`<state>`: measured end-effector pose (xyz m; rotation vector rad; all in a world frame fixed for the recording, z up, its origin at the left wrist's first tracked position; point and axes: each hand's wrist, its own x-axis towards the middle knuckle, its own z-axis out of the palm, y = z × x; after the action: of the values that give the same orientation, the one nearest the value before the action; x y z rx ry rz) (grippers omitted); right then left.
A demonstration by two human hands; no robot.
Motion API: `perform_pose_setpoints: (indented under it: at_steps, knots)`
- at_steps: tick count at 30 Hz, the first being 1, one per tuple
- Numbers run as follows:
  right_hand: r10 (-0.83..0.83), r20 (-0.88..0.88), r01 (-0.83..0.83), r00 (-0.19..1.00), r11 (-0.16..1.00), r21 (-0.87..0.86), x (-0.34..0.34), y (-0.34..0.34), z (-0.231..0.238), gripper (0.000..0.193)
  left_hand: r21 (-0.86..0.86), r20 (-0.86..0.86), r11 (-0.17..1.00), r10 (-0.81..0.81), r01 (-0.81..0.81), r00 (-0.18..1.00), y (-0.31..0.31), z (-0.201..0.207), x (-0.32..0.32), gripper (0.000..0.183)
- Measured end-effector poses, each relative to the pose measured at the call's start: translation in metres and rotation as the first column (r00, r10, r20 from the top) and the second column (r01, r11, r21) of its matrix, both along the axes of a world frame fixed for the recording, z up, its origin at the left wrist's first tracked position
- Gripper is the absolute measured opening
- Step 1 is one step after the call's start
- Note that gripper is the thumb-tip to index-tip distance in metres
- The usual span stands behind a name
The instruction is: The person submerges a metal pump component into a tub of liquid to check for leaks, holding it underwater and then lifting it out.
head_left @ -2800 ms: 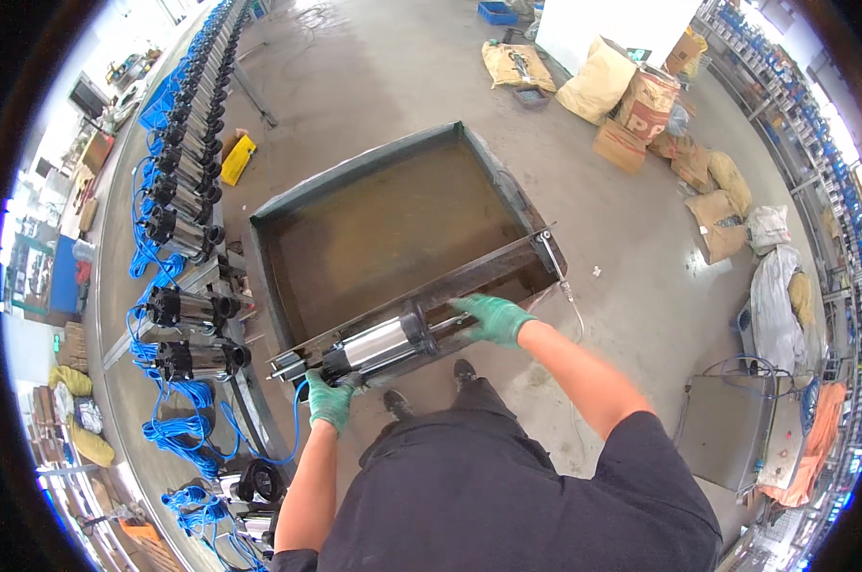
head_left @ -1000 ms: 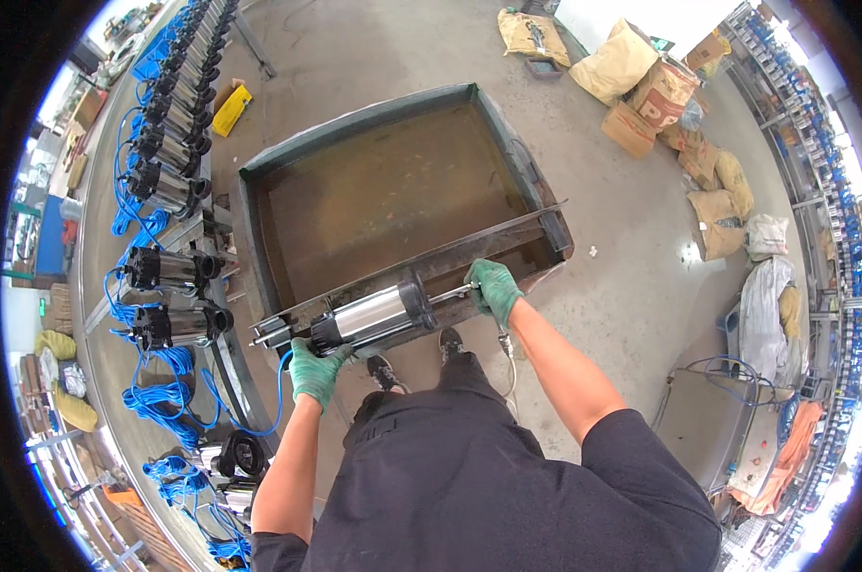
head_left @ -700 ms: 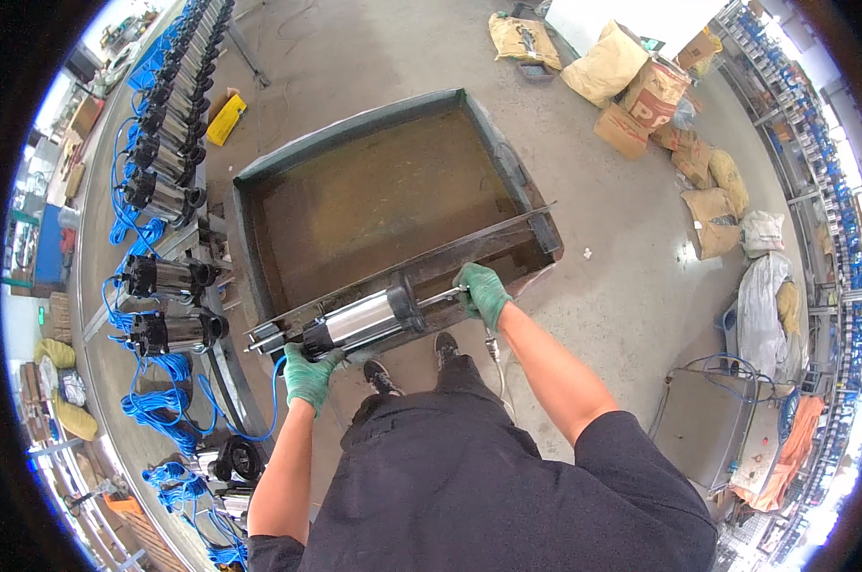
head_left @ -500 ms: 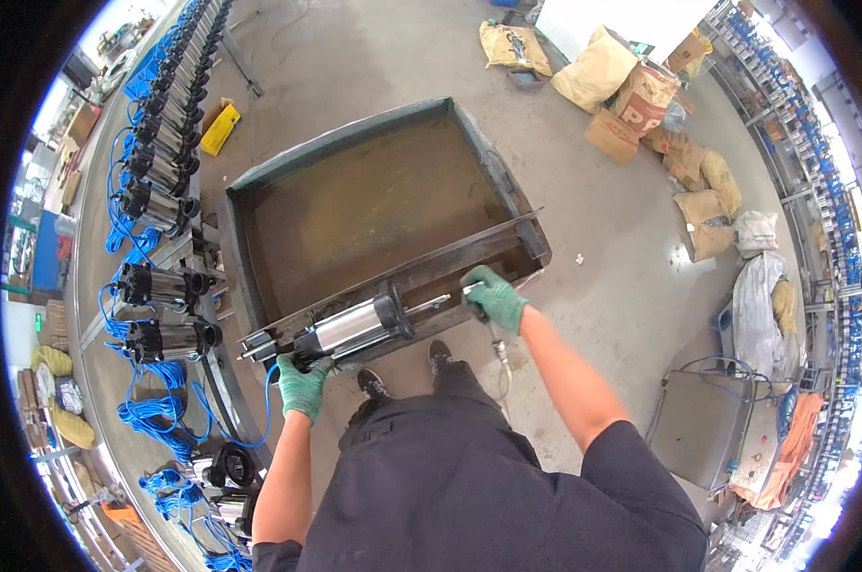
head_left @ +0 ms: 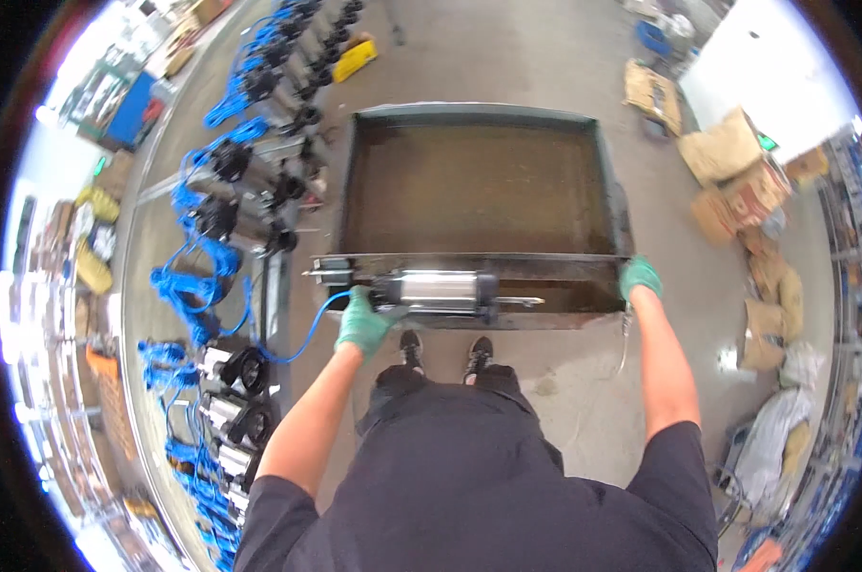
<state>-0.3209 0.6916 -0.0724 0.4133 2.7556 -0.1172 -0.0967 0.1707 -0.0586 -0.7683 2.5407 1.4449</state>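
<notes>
A silver, black-ended submersible pump [head_left: 439,290] lies on its side along the near part of the dark metal tank [head_left: 479,110]. A thin metal shaft sticks out of its right end. My left hand [head_left: 363,322], in a green glove, is closed on the pump's black left end, beside the blue cable [head_left: 307,341]. At the tank's near right corner my right hand [head_left: 640,276], also gloved in green, is closed on an air gun, mostly hidden by the hand. Its hose [head_left: 625,334] hangs below.
Several similar pumps [head_left: 250,224] with coiled blue cables line the bench on my left. A yellow box [head_left: 355,59] lies beyond them. Paper sacks [head_left: 722,148] and cartons stand on the floor at the far right. My shoes [head_left: 480,356] are close to the tank's front edge.
My right hand with the air gun has moved right, away from the pump's shaft to the tank's corner. The left hand stays on the pump. The whole view has turned.
</notes>
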Motion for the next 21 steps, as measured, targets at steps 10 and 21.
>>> perform_pose_setpoints:
  at_steps: [10, 21]
  knots:
    - [0.132, -0.495, -0.247, 0.858, 0.954, -0.173, 0.034, -0.051, 0.042, 0.043, -0.223, -0.007, 0.969, -0.106, 0.102, 0.994, -0.081, -0.003, 0.002, 0.047]
    - [0.318, -0.348, -0.437, 0.882, 0.827, -0.353, 0.108, -0.303, 0.074, 0.023, -0.171, 0.099, 0.985, 0.004, 0.013, 0.995, -0.248, -0.118, -0.022, 0.029]
